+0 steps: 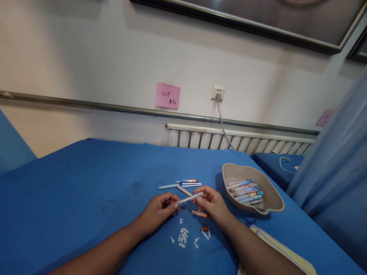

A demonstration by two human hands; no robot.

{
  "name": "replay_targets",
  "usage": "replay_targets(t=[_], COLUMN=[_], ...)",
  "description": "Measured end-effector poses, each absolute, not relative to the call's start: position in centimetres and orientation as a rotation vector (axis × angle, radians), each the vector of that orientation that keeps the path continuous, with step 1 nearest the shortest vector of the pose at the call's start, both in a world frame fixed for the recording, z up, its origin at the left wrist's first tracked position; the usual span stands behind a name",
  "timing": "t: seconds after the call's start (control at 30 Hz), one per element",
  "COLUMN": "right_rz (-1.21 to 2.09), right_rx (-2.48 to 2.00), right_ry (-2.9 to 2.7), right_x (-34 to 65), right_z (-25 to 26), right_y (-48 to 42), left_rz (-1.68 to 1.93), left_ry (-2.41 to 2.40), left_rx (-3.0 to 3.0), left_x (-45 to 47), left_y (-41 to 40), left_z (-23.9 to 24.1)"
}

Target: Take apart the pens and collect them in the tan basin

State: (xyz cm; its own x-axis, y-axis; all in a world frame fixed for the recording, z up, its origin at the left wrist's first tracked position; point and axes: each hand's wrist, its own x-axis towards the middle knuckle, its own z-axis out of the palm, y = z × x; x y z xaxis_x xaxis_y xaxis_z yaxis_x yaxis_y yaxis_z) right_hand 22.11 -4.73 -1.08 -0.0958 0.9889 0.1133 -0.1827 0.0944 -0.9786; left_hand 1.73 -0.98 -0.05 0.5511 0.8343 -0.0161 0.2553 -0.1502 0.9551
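My left hand (166, 206) and my right hand (210, 202) hold a slim, pale pen barrel (191, 198) between them, one at each end, above the blue cloth. Fingers of both hands are pinched on it. Just behind lie a light blue pen piece (168, 186), a beige tube (184, 190), an orange-and-brown printed barrel (191, 181) and thin white sticks. Another orange printed barrel (200, 214) rests below my right hand. Nearer to me are several small white tips (182, 237), and a small brown part (204, 228) beside two white pieces.
A beige basin (275, 196) with several pens (246, 193) stands to the right. A yellow-and-white packet (283, 248) lies partly under my right forearm. At the back are a radiator (209, 138) and a plugged-in socket (218, 93); a blue curtain (335, 164) hangs at the right.
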Motion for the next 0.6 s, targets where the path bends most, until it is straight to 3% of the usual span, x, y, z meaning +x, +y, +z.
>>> replay_targets(t=[0.6], right_rz=[1.301], right_rx=[-0.958], right_ry=[-1.217], right_x=[21.0], right_z=[-0.6], right_y=[-5.1], left_rz=[0.638], left_ry=[0.891], left_rx=[1.848], left_x=[2.1], left_y=[-2.3], left_z=[1.2])
